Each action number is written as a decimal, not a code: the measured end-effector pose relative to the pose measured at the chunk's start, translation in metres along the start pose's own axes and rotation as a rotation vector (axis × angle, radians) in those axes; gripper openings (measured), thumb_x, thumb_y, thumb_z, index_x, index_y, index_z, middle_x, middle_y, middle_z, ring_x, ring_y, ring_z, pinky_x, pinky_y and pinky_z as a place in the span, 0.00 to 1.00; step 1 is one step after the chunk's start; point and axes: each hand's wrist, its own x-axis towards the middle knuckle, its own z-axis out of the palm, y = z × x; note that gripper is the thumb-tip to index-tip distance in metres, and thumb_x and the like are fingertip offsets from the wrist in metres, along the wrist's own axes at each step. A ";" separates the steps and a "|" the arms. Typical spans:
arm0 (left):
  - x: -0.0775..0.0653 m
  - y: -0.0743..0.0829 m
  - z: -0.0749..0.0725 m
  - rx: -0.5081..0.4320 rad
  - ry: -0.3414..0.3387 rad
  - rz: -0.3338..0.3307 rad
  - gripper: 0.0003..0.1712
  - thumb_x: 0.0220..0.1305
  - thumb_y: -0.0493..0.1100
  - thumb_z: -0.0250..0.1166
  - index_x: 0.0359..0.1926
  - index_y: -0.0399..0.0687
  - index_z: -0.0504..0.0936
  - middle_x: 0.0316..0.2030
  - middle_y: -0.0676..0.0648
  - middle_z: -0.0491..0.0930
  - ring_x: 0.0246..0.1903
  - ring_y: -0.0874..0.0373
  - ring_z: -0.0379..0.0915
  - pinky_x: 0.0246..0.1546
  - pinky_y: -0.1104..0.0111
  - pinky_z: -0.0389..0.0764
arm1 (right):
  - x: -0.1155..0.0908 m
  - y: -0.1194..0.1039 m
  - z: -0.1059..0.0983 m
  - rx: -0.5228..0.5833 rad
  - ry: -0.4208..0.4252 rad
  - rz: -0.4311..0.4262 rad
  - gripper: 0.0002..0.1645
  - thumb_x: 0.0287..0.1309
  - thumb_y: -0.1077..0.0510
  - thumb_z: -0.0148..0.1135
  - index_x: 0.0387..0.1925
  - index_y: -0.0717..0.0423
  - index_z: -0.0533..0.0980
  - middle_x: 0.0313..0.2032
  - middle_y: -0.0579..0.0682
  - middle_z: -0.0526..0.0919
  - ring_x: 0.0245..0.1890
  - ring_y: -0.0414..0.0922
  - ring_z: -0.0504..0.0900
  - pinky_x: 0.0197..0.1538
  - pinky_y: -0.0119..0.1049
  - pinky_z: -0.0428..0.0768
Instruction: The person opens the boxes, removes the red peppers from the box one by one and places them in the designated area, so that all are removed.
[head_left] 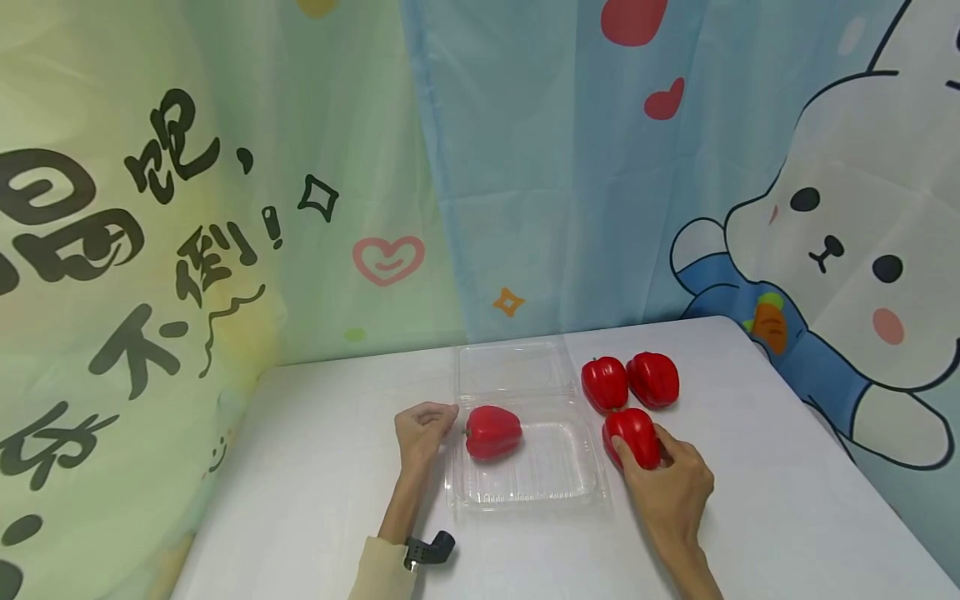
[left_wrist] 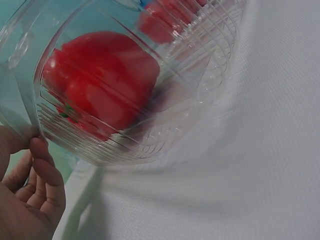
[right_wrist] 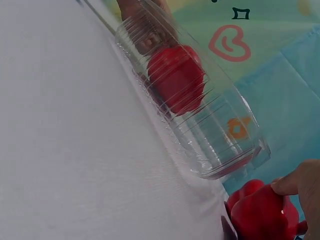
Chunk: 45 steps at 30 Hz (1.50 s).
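Note:
A clear plastic clamshell box [head_left: 555,492] lies with its lid [head_left: 517,367] folded back on the table. Inside, at its left side, is one red bell pepper [head_left: 493,432]. My left hand [head_left: 424,429] pinches the box's left rim between thumb and finger, as the left wrist view also shows. Just right of the box, my right hand [head_left: 671,483] grips a second red bell pepper [head_left: 632,437], thumb on its near left and fingers round its right side. Behind it sit two more bell peppers, one on the left [head_left: 604,383] and one on the right [head_left: 653,380].
A white cloth covers the table [head_left: 322,500]. A printed curtain [head_left: 510,167] hangs along the table's back edge. A dark band with a small device [head_left: 430,550] is on the left wrist, by a beige sleeve [head_left: 382,571].

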 end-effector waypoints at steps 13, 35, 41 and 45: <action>-0.001 0.002 0.000 -0.020 0.003 -0.003 0.08 0.63 0.36 0.77 0.34 0.32 0.91 0.29 0.32 0.90 0.23 0.62 0.80 0.26 0.74 0.76 | -0.007 -0.002 0.004 -0.003 -0.019 0.044 0.45 0.53 0.53 0.86 0.68 0.67 0.79 0.51 0.70 0.86 0.49 0.63 0.83 0.54 0.67 0.88; 0.000 0.000 0.000 0.005 0.000 0.010 0.09 0.65 0.38 0.76 0.34 0.33 0.91 0.27 0.36 0.90 0.23 0.64 0.79 0.27 0.73 0.78 | -0.011 -0.006 0.005 -0.048 -0.120 0.184 0.52 0.53 0.51 0.85 0.72 0.70 0.71 0.59 0.70 0.77 0.58 0.64 0.77 0.60 0.69 0.84; -0.001 0.001 0.000 0.005 0.000 -0.008 0.09 0.65 0.39 0.76 0.34 0.34 0.91 0.27 0.36 0.90 0.24 0.63 0.80 0.29 0.73 0.78 | -0.009 -0.010 0.004 -0.082 -0.152 0.209 0.55 0.54 0.50 0.84 0.75 0.69 0.68 0.62 0.71 0.74 0.61 0.66 0.74 0.62 0.72 0.82; -0.001 0.002 0.000 0.000 -0.001 -0.007 0.10 0.65 0.39 0.77 0.35 0.33 0.91 0.27 0.36 0.90 0.24 0.63 0.80 0.30 0.73 0.79 | -0.007 -0.014 0.001 -0.088 -0.134 0.178 0.56 0.53 0.48 0.85 0.75 0.68 0.68 0.61 0.69 0.75 0.60 0.64 0.74 0.61 0.71 0.83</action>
